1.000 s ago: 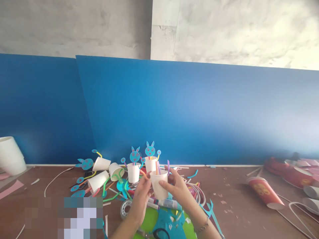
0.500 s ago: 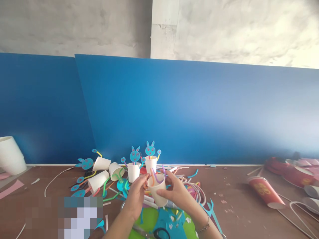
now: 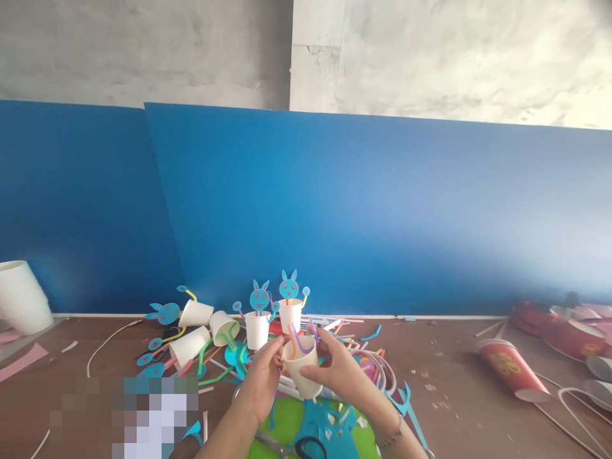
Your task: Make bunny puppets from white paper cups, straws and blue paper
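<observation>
Between my hands a white paper cup (image 3: 304,370) is held tilted, with purple and orange bent straws (image 3: 297,339) in it. My left hand (image 3: 262,376) is closed on the cup's left side. On the right side, my right hand (image 3: 337,366) grips the same cup, its thumb across the front and its fingers near a purple straw. Just behind stand two white cups with blue rabbit heads, one (image 3: 257,330) at the left and one (image 3: 289,315) at the right. Scissors (image 3: 287,446) lie below my hands on blue paper scraps (image 3: 329,430).
Several cups with straws lie tipped at the left, one of them white (image 3: 190,346). Loose straws spread behind my hands. A red cup (image 3: 512,370) lies at the right beside a white cable (image 3: 564,398). A blue partition (image 3: 373,217) stands behind the table.
</observation>
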`<action>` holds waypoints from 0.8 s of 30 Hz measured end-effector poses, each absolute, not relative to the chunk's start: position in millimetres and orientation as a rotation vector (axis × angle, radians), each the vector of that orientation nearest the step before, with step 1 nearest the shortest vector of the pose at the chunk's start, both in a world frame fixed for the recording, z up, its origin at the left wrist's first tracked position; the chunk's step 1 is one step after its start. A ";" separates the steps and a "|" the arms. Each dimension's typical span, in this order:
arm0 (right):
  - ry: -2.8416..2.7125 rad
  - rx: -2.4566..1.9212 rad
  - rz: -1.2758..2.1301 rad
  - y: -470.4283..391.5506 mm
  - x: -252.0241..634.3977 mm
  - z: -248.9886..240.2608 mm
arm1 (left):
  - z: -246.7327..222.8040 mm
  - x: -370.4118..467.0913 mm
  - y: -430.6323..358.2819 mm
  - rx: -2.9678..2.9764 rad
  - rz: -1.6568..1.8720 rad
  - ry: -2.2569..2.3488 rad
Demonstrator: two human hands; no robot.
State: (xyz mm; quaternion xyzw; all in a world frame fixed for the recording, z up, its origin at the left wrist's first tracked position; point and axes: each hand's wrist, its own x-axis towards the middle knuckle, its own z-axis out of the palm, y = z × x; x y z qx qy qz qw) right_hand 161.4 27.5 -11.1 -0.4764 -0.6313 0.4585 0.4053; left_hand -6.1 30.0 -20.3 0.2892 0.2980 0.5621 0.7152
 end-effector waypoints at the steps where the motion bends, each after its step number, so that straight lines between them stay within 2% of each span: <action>1: -1.609 -1.208 1.155 26.8 161.1 -10.1 | -19.7 -5.5 29.5 0.657 1.238 0.660; 14: -1.477 -1.244 1.131 29.6 161.3 -12.4 | -24.3 -6.8 32.6 0.697 1.312 0.758; 24: -1.632 -1.169 1.186 24.9 157.4 -6.4 | -25.9 -7.6 31.3 0.717 1.330 0.799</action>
